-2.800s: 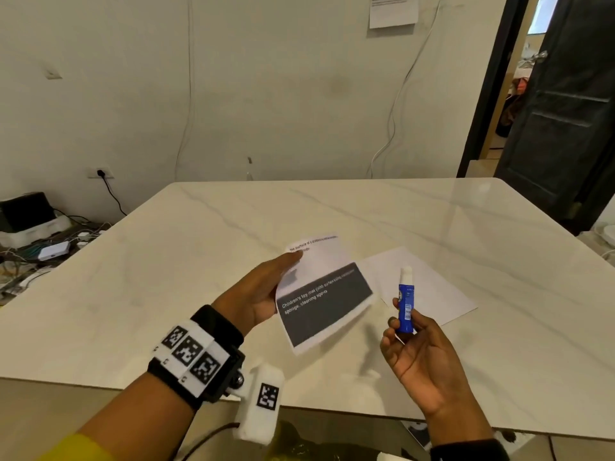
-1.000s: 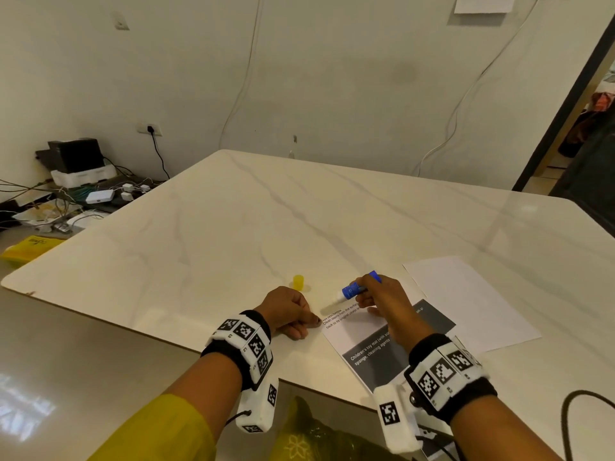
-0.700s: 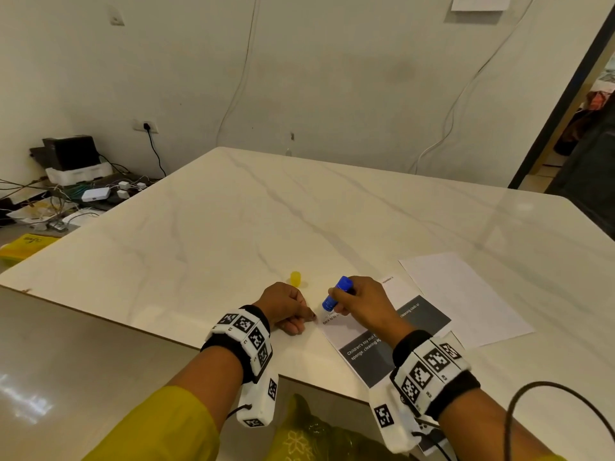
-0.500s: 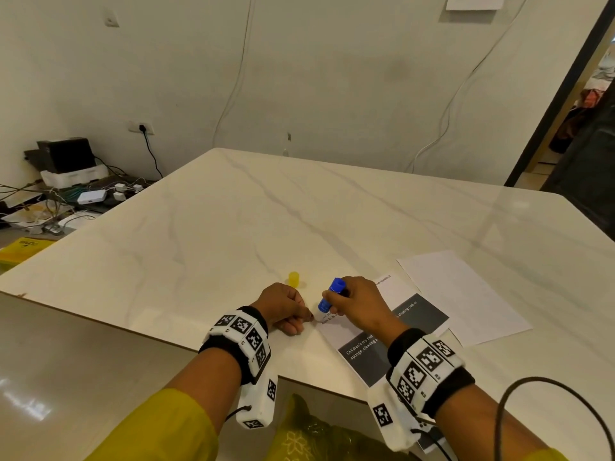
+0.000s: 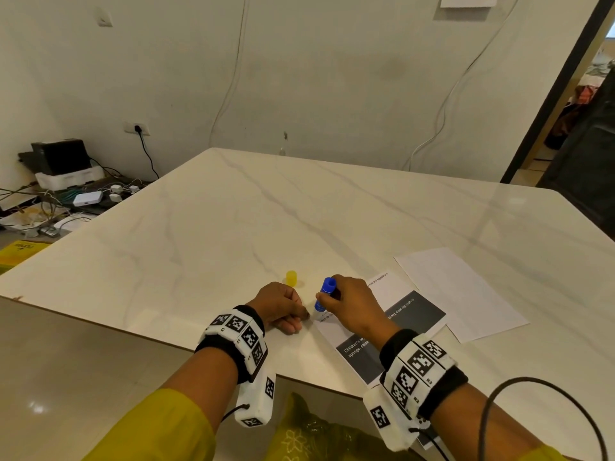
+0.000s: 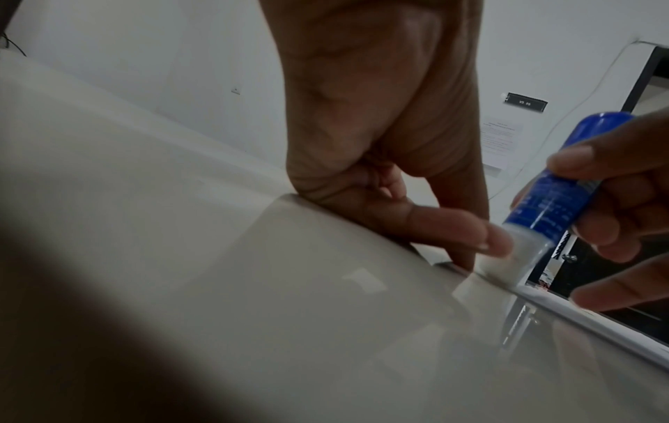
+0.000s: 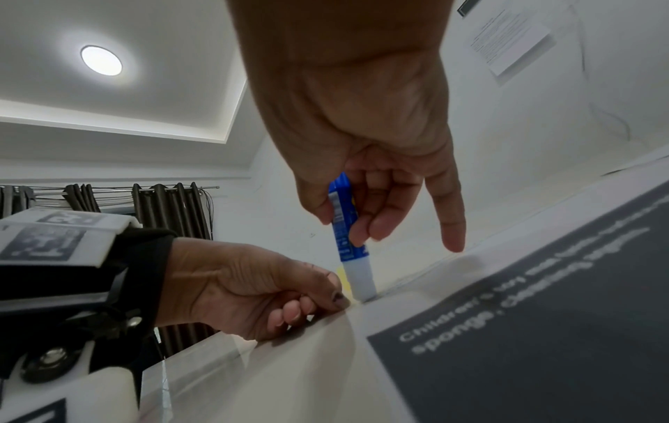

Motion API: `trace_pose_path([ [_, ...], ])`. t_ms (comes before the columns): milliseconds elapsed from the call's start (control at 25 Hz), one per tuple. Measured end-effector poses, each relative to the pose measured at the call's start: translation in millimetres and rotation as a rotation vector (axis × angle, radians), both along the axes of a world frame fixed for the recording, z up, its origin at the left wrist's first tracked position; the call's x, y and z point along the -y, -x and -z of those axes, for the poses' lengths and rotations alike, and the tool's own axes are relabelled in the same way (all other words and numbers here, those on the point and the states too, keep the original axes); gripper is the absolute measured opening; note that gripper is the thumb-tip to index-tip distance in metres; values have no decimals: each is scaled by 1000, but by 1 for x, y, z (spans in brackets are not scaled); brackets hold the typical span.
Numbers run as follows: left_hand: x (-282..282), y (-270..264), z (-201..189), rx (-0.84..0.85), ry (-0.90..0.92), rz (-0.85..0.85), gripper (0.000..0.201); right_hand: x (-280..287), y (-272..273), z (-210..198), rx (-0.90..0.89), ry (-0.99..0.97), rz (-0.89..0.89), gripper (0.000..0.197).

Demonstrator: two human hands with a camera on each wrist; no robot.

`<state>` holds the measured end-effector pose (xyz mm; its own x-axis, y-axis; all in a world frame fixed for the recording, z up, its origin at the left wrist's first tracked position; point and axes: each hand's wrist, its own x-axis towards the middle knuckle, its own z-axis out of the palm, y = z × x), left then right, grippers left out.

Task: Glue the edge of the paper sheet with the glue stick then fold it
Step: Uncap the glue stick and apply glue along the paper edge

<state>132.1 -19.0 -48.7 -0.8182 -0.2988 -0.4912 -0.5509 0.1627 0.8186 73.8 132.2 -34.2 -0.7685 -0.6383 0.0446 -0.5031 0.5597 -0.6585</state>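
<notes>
Now the paper sheet point(image 5: 392, 324), white with a dark printed block and some text, lies flat on the marble table point(image 5: 233, 234) near its front edge, at a slant to that edge. The glue stick point(image 5: 324, 294) stands on the sheet's left corner region, tilted, with its pale tip down on the paper close to the left border; in the right wrist view the tip point(image 7: 360, 282) clearly touches the sheet. So I judge that the gluing step is in progress and probably only at its beginning: I cannot see any glue trace on the paper, and the sheet is not folded at all. Most of the edge is left to be covered, and the whole fold is still to do.

The right hand point(image 5: 352, 307) grips the blue barrel between the thumb and the curled first fingers, while the little finger point(image 7: 447, 217) sticks out straight and points down toward the paper without clearly touching it. The left hand point(image 5: 279, 306) is curled like a loose fist beside the sheet; its fingertips point(image 7: 334, 297) press on the corner of the paper just beside the glue tip, to keep it from sliding. It holds nothing.

A small yellow cap point(image 5: 291, 277) stands on the table just behind the two hands, and a second blank white sheet point(image 5: 466, 294) lies to the right, partly under the printed one.
</notes>
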Motion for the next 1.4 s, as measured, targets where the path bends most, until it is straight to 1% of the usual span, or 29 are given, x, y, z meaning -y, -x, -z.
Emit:
trace_pose_path([
  [120,0,1,-1,9,2,-1,18,0,3,-1,0,-19,19,21],
  [280,0,1,-1,14,6,14,16,3,-1,0,-7,-45,-36,22],
  [520,0,0,-2,32,-5,6,19,-3,18,-2,23,-38,74,20],
  [680,-1,4,-6,102,5,20,16,-3,18,0,65,-37,25,20],
  [760,-4,11,-14,160,58,66,15,-3,17,0,70,-29,14,20],
  [840,-10,19,-20,182,139,106,16,-4,19,0,55,-28,21,20],
  [920,-15,26,-19,191,255,144,19,-5,23,1,59,-20,38,19],
  [1000,-17,31,-15,205,307,166,19,-7,26,4,62,-18,52,18],
  [1160,-13,30,-10,222,290,192,24,-9,30,5,61,-12,74,18],
  [1400,-5,29,-10,208,238,228,23,-7,30,4,69,-17,49,18],
])
